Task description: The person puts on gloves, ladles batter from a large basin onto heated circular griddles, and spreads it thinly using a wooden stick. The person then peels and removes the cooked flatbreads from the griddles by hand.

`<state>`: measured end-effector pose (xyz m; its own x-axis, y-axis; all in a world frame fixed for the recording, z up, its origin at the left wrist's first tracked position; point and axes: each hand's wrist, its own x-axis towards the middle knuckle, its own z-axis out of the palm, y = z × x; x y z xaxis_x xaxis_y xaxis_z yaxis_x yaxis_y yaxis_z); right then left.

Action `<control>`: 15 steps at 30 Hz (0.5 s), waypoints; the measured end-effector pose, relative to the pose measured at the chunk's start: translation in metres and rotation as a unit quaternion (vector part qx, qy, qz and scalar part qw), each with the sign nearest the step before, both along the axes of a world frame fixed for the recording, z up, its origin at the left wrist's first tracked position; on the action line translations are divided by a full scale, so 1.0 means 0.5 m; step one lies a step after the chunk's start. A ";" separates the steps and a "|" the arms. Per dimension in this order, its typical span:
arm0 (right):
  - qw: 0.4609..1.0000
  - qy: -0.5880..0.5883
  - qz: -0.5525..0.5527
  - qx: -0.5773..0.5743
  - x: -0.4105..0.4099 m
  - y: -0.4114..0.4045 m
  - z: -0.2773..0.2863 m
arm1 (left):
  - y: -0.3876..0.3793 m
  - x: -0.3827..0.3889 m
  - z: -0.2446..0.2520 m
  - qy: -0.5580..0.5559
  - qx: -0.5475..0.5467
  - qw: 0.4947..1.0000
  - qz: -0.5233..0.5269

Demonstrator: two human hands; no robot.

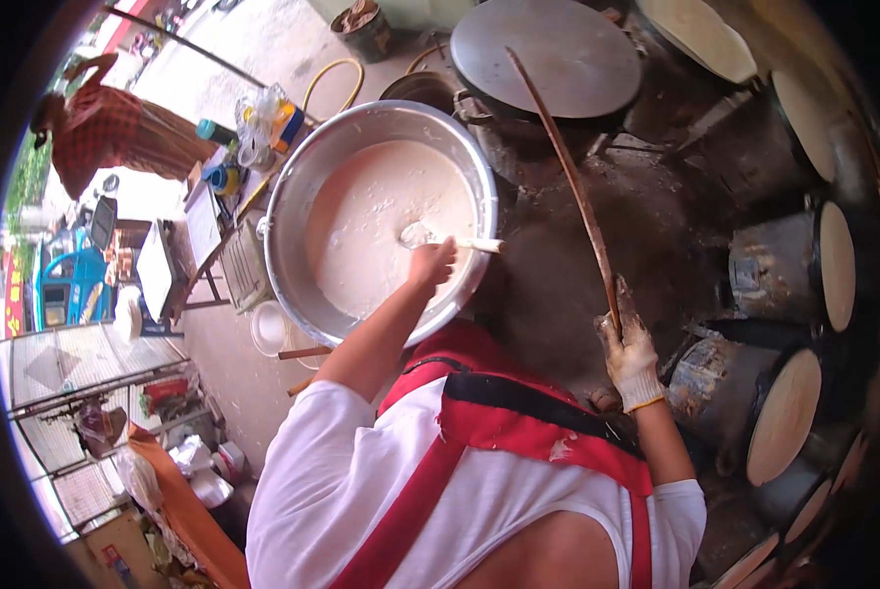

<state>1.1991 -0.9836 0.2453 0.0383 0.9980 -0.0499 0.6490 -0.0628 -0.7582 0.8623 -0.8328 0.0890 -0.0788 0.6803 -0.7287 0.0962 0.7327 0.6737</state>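
Note:
My bare left hand [434, 262] is closed round the pale handle of a ladle [416, 235], whose bowl rests at the surface of a whitish batter-like liquid [381, 199]. That liquid partly fills a large metal basin [284, 221] in front of me. On my right hand [633, 357] is a soiled white knit glove, and it grips the lower end of a long, thin wooden stick [574, 180]. The stick slants up and away, its far end over a round, flat grey griddle [546, 55]. Part of the ladle's handle is hidden behind my left fingers.
Several drum-like stoves [771, 261] with round pale tops [837, 266] line the right side. A cluttered table [204, 224] stands left, near a white bucket [269, 327]. A yellow hose [337, 65] and a dark bucket [366, 37] lie beyond the basin. A person [105, 129] stands at upper left.

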 end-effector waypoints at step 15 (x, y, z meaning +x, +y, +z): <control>0.859 -0.306 0.301 -0.278 -0.158 0.293 -0.055 | -0.010 -0.154 0.043 -0.148 -0.199 0.958 0.146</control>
<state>1.1199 -0.8370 0.2180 -0.2883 0.6737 -0.6805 0.9572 0.1824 -0.2249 0.7855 -0.8378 0.1107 0.0266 0.3249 -0.9454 -0.3038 0.9036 0.3020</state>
